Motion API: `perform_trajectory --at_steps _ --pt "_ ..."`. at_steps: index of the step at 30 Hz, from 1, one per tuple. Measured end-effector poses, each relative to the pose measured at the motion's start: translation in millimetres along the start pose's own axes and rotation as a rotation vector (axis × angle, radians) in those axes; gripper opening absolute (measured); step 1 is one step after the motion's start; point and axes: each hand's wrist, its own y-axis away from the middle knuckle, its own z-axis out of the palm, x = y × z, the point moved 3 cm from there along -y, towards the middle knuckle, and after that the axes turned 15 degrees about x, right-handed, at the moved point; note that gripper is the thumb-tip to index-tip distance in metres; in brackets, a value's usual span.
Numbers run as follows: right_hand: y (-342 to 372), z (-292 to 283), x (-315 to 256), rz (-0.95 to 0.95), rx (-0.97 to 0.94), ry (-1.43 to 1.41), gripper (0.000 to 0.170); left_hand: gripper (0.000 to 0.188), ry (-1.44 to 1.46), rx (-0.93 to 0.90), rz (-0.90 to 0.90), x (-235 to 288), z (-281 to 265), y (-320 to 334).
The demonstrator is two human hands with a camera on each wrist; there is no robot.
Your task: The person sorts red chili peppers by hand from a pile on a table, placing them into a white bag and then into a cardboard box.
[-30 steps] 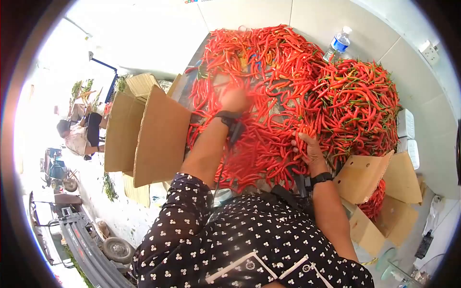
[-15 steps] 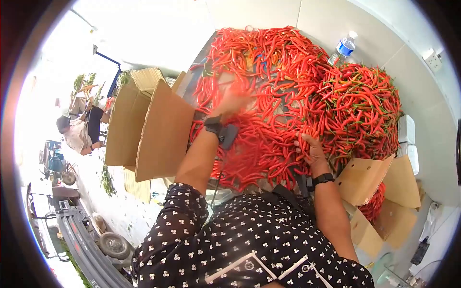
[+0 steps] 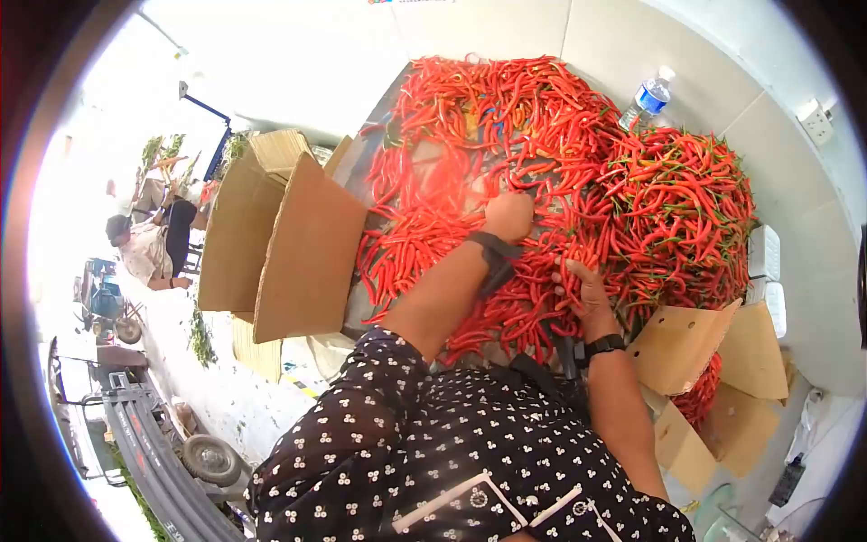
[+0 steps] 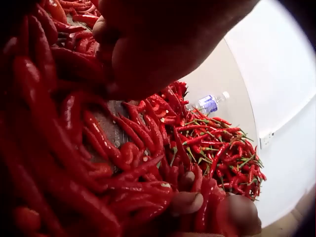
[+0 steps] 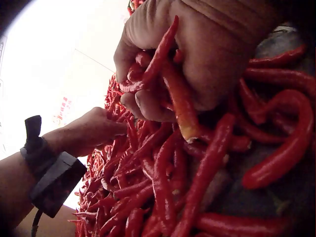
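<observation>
Red chilies (image 3: 424, 239) cover the work surface in a loose layer, many without green stems. In the right wrist view, my right hand (image 5: 197, 54) grips several red chilies (image 5: 170, 79) in its curled fingers. The head view puts that hand low over the near right of the layer. My left hand (image 3: 510, 217) is just beyond it to the left, over the chilies. Its fingers (image 4: 101, 29) bend down among them in the left wrist view; I cannot tell whether they hold one. A taller heap of chilies with green stems (image 3: 677, 217) rises at the right.
A tall open cardboard box (image 3: 307, 253) stands at the left edge of the surface. Another open box (image 3: 682, 348) with chilies inside is at the near right. A water bottle (image 3: 646, 99) stands behind the heap, beside white containers (image 3: 764, 253). Another person (image 3: 149, 253) is far left.
My left hand has come from the far left part of the chilies rightward and nearer, close to my right hand. The right hand stays in place with its chilies.
</observation>
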Motion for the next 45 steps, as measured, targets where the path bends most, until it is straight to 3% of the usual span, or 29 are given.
perform_trajectory --at_steps 3,5,6,8,9,11,12,14,15,17,18,20,23,27,29,30,35,38,39,41,42,44,45 --pt "3 1 -3 0.052 -0.07 -0.001 0.028 0.01 0.193 0.046 -0.032 -9 3 5" --pt "2 0 -2 0.051 -0.057 -0.009 0.027 0.015 0.644 -0.105 -0.085 -17 -18 6" --pt "2 1 -1 0.053 -0.058 -0.009 0.027 0.015 0.643 -0.104 -0.086 -23 -28 7" --pt "0 1 -1 0.03 -0.019 -0.044 0.027 0.02 1.12 -0.076 -0.533 -43 -47 10" --pt "0 2 -1 0.03 -0.022 -0.043 0.027 0.02 1.119 -0.072 -0.532 -48 -68 10" --pt "1 2 -2 -0.01 -0.056 -0.032 0.027 0.022 0.924 -0.037 -0.722 -65 -108 13" --pt "-1 1 -1 -0.011 -0.059 -0.031 0.027 0.022 0.924 -0.035 -0.722 -80 -102 12" --pt "-4 -2 2 0.03 -0.086 -0.053 0.028 0.023 0.558 0.07 -0.702 -120 -76 6" --pt "-2 0 0 0.029 -0.087 -0.052 0.028 0.023 0.559 0.071 -0.702 -126 -73 6" --pt "3 3 -3 0.033 -0.1 -0.051 0.028 0.029 0.174 -0.016 -0.501 -133 -66 4" --pt "4 3 -3 0.032 -0.098 -0.05 0.028 0.029 0.176 -0.017 -0.5 -129 -64 4" --pt "4 4 -3 -0.006 -0.064 -0.046 0.029 0.038 -0.031 0.142 -0.422 -115 -64 5" --pt "4 3 -4 0.014 -0.043 -0.001 0.03 0.037 -0.02 0.14 -0.554 -107 -60 4" --pt "1 2 -1 -0.014 -0.052 -0.045 0.031 0.038 -0.032 0.102 -0.522 -92 -74 8" --pt "4 4 -3 -0.017 -0.067 -0.033 0.03 0.035 -0.167 0.256 -0.049 -81 -81 9" --pt "4 4 -3 -0.018 -0.067 -0.034 0.03 0.035 -0.168 0.256 -0.048 -81 -87 9" --pt "5 5 -3 -0.021 -0.013 -0.011 0.029 0.02 0.909 0.107 -0.753 -95 -109 15" --pt "0 0 0 0.034 -0.065 -0.012 0.029 0.02 1.017 0.148 -0.851 -117 -120 15" --pt "1 1 0 0.035 -0.067 -0.011 0.029 0.02 1.016 0.151 -0.852 -126 -119 13" --pt "3 3 -2 0.027 -0.058 -0.019 0.029 0.034 0.513 -0.016 -0.703 -141 -111 10" --pt "2 3 -1 0.027 -0.057 -0.02 0.029 0.034 0.513 -0.017 -0.702 -136 -114 12" --pt "0 1 0 0.023 -0.056 -0.061 0.03 0.031 0.065 0.079 -0.041 -111 -124 10" --pt "0 1 0 0.022 -0.053 -0.062 0.03 0.031 0.067 0.078 -0.039 -110 -119 9"
